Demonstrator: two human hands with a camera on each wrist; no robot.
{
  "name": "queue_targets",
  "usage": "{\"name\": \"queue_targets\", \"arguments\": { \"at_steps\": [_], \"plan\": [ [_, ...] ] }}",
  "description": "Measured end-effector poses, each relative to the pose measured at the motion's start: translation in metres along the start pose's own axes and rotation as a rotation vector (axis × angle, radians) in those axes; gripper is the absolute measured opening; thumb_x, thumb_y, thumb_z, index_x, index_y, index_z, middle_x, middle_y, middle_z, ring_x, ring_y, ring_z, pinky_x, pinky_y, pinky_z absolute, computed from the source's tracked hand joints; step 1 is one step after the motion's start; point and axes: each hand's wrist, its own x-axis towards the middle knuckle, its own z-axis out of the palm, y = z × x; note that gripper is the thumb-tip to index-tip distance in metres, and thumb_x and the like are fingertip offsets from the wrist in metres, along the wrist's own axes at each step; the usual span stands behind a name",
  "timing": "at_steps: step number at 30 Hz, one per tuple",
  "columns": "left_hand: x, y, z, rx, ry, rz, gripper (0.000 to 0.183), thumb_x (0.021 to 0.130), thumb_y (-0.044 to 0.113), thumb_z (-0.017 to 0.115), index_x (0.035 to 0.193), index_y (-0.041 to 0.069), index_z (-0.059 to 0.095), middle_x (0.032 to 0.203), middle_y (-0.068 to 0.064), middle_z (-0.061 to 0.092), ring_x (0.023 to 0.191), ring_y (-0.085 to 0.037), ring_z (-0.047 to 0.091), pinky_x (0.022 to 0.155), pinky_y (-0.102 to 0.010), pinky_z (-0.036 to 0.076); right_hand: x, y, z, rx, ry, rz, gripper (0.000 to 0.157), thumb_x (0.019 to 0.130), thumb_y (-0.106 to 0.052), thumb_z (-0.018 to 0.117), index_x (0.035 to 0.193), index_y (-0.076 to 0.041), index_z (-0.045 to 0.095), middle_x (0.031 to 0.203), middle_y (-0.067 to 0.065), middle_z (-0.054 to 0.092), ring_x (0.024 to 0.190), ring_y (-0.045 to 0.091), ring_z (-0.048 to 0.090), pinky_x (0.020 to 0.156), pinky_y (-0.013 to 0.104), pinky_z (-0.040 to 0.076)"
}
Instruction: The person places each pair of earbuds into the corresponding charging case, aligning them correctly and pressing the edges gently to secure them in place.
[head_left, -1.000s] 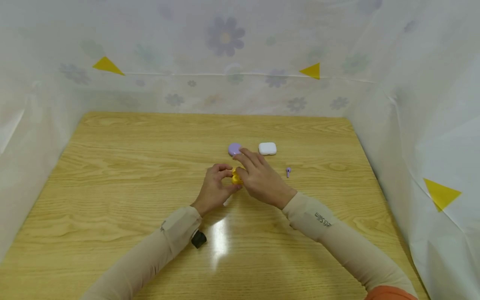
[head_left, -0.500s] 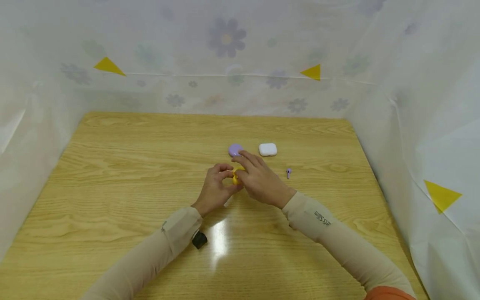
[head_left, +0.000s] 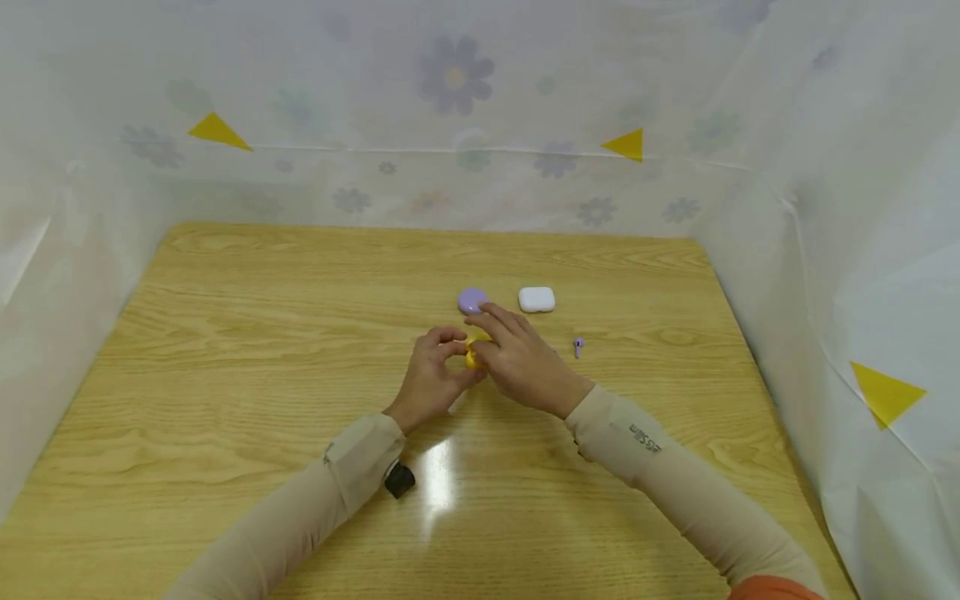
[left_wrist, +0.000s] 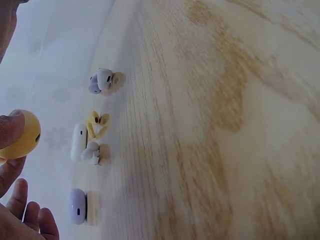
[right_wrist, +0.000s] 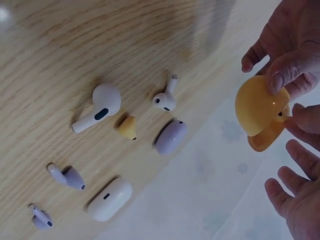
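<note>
Above the middle of the table, my left hand (head_left: 431, 379) holds a yellow earbud case (head_left: 474, 358), its thumb across one shell in the right wrist view. The case stands open there, both halves showing. Fingertips of my right hand (head_left: 525, 367) pinch a small yellow earbud (right_wrist: 282, 115) at the case's opening; they cover most of it. Another yellow earbud (right_wrist: 128, 127) lies on the table, between a larger-looking white earbud (right_wrist: 106, 100) and a second white earbud (right_wrist: 164, 100).
Beyond the hands lie a purple case (head_left: 472, 300) and a white case (head_left: 537, 299), both closed. Two purple earbuds rest to the right, one purple earbud (right_wrist: 72, 178) nearer the white case. The wooden table (head_left: 247, 350) has white, flower-printed sheeting (head_left: 360, 100) round it.
My right hand has shifted very slightly towards me over the yellow case since one second ago. My left hand has stayed nearly still, gripping the case.
</note>
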Motion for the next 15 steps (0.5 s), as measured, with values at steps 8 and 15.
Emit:
{"name": "queue_targets", "arguments": {
  "at_steps": [8, 15],
  "plan": [
    [0.001, -0.001, -0.002, -0.006, -0.013, -0.044, 0.031, 0.074, 0.017, 0.082, 0.093, -0.005, 0.070, 0.119, -0.014, 0.059, 0.114, -0.034, 0.048, 0.099, -0.048, 0.038, -0.006, 0.020, -0.021, 0.063, 0.141, 0.129, 0.015, 0.085, -0.004, 0.068, 0.099, 0.000, 0.066, 0.122, 0.022, 0.058, 0.120, 0.041, 0.053, 0.102, 0.050, 0.045],
    [0.000, -0.002, -0.001, -0.008, -0.018, -0.062, 0.033, 0.074, 0.017, 0.082, 0.092, -0.007, 0.069, 0.119, -0.013, 0.059, 0.114, -0.033, 0.049, 0.098, -0.046, 0.038, -0.014, 0.036, -0.030, 0.059, 0.207, 0.204, 0.011, 0.087, -0.003, 0.066, 0.097, 0.002, 0.066, 0.120, 0.025, 0.059, 0.119, 0.041, 0.052, 0.101, 0.053, 0.044]
  ]
}}
